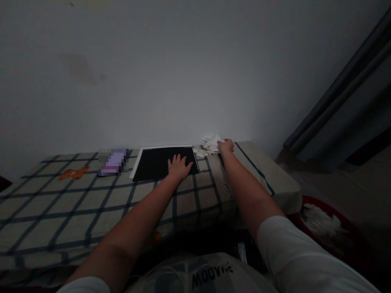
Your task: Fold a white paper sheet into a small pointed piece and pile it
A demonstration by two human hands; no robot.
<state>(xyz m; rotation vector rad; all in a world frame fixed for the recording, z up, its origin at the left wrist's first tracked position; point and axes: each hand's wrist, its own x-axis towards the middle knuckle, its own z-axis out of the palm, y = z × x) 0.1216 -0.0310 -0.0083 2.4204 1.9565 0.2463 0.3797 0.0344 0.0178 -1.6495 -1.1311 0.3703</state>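
My right hand (226,145) is curled on the loose pile of small white paper scraps (210,145), which spreads just left of it, while my left hand (179,166) lies flat, fingers spread, on the black rectangular white-edged sheet (159,162).

White short sleeves, bare forearms, printed white shirt.

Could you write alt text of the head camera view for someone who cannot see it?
A person's left hand lies flat on a black sheet on a checked cloth, while the right hand touches a pile of white paper scraps by the wall.
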